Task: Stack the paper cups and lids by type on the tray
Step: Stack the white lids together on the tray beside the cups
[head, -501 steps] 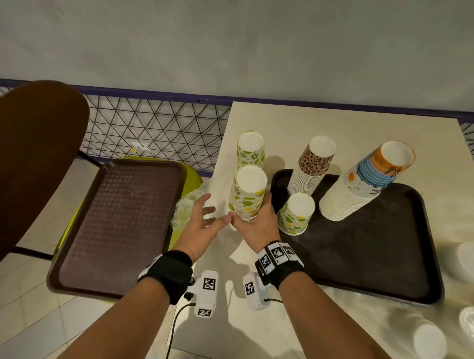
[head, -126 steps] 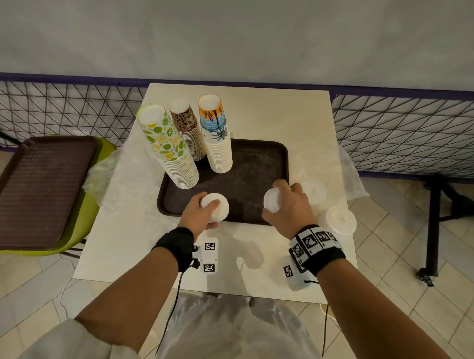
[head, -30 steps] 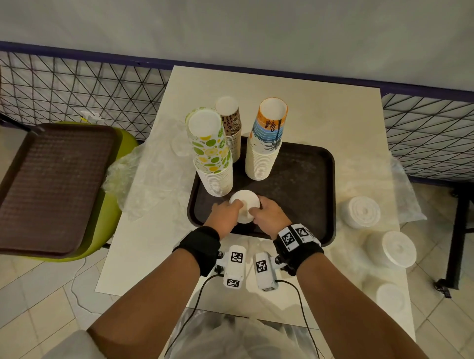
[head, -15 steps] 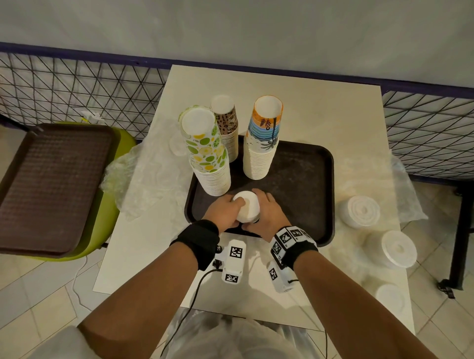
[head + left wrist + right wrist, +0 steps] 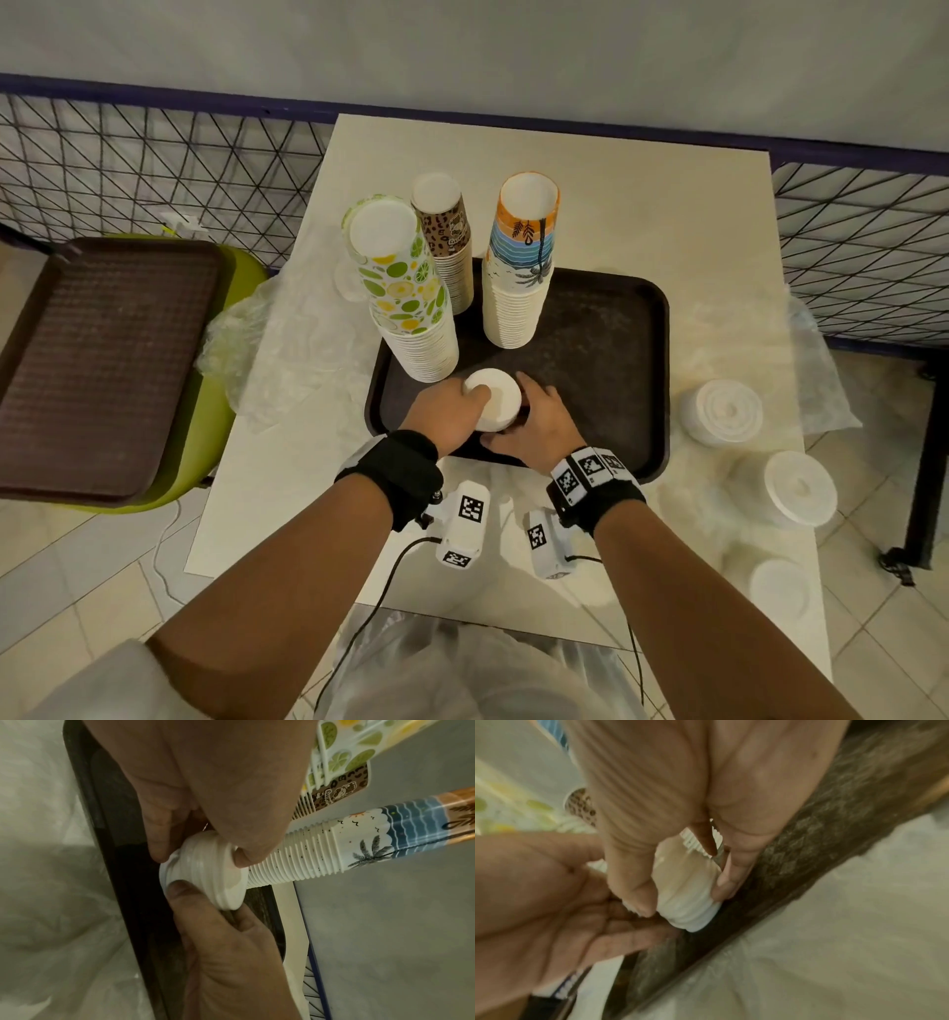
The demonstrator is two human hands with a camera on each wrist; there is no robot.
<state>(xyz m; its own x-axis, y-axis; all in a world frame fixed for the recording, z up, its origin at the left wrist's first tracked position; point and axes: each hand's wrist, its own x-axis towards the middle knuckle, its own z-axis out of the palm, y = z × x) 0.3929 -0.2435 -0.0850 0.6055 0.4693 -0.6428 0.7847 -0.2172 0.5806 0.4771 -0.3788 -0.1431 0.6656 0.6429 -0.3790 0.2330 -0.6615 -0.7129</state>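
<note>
A short stack of white lids [image 5: 494,398] stands on the near left part of the dark brown tray [image 5: 606,360]. My left hand [image 5: 447,413] grips it from the left and my right hand [image 5: 534,429] from the right. In the left wrist view the lid stack [image 5: 205,870] is ribbed, with fingers curled round it. The right wrist view is blurred but has the lid stack [image 5: 687,892] between thumb and fingers. Behind stand three tall cup stacks: green citrus print [image 5: 405,293], brown leopard print [image 5: 449,241], blue beach print [image 5: 521,262].
Three more white lid stacks [image 5: 726,419] [image 5: 798,488] [image 5: 778,591] sit on the table's right side, on clear plastic wrap. More crumpled plastic [image 5: 287,339] lies left of the tray. A second brown tray [image 5: 97,360] rests on a green chair at left. A wire fence lines the back.
Both hands have stayed clasped on the lid stack over the last second, settling it slightly nearer the citrus cup stack. Before that, each hand carried its own lid stack.
</note>
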